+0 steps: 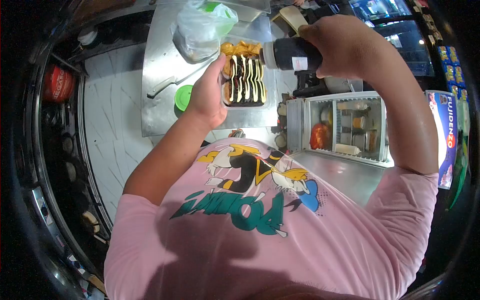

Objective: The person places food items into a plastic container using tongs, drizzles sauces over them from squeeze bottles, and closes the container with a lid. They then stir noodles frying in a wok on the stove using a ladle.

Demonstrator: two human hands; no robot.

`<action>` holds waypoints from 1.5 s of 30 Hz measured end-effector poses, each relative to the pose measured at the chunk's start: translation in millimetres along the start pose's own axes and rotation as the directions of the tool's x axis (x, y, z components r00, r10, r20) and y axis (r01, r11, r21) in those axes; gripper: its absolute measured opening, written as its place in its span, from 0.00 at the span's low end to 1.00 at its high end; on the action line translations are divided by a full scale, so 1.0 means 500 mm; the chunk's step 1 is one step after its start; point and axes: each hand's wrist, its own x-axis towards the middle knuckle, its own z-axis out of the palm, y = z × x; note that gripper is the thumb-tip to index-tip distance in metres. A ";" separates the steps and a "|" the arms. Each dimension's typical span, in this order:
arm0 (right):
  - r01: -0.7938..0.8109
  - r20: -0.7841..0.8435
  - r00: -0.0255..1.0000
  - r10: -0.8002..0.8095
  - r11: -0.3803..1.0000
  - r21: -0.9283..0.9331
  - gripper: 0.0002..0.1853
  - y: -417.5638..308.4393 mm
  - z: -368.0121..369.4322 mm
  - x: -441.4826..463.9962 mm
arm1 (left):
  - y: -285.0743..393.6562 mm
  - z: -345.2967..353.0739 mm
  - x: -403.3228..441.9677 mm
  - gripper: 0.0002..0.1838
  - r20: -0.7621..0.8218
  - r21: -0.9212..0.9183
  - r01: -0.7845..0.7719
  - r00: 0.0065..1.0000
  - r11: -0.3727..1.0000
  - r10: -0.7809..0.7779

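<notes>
Your clear plastic tray (245, 106) of cream-striped dark food (245, 82) sits near the smooth steel table's (159, 114) right edge, with bare metal around the knife (162, 86) handle to its left. Your left hand (206, 97) lies along its left side, finger closure hidden; your right hand (342, 47) grips a dark, tilted bottle (295, 52), label unreadable. Farther right, a panel (445, 132) reads FUJIDENZO.
</notes>
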 end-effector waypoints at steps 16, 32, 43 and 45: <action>-0.008 0.010 1.000 0.008 0.999 0.037 0.28 0.037 0.023 -0.011 | 0.006 0.013 -0.005 0.26 0.015 -0.007 0.007 1.000 1.000 -0.007; -0.008 -0.037 0.999 0.010 0.999 0.053 0.26 0.060 0.059 -0.017 | -0.004 0.009 0.005 0.28 0.017 0.024 0.004 1.000 1.000 -0.005; 0.029 0.154 0.986 -0.063 0.977 0.210 0.26 0.040 0.096 -0.091 | -0.005 0.009 0.024 0.30 0.094 0.009 0.054 0.994 0.999 -0.054; 0.001 0.146 0.988 -0.042 0.962 0.272 0.27 0.054 0.119 -0.096 | -0.005 0.010 0.031 0.30 -0.021 -0.001 0.053 0.998 0.999 -0.053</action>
